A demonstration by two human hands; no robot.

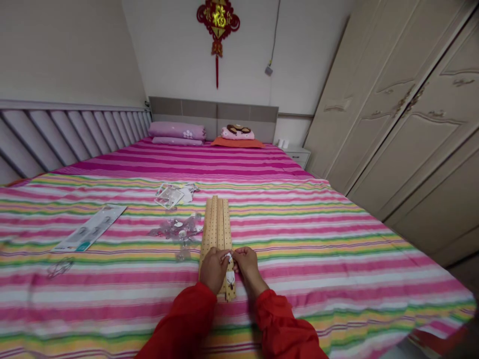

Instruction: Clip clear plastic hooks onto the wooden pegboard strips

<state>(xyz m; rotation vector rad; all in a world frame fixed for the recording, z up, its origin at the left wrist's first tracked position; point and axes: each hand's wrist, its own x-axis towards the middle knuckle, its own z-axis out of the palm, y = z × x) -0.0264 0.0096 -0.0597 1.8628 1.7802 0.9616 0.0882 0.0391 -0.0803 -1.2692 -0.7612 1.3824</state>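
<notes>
— What does the person hold?

— The left hand point(214, 269) has its thumb and finger together on a small shiny piece point(228, 257). The right hand point(246, 261) comes to it from the other side, fingertips close together; whether they also grip it, one cannot tell.

— And where is this piece?

— It is over the near part of the wooden strips point(214, 224), which have rows of holes. A white tag point(230, 277) lies there, nearer to the person.

— What is beside the strips?

— On the left, crumpled clear bags point(181, 229) lie on the striped cover point(299, 279).
</notes>
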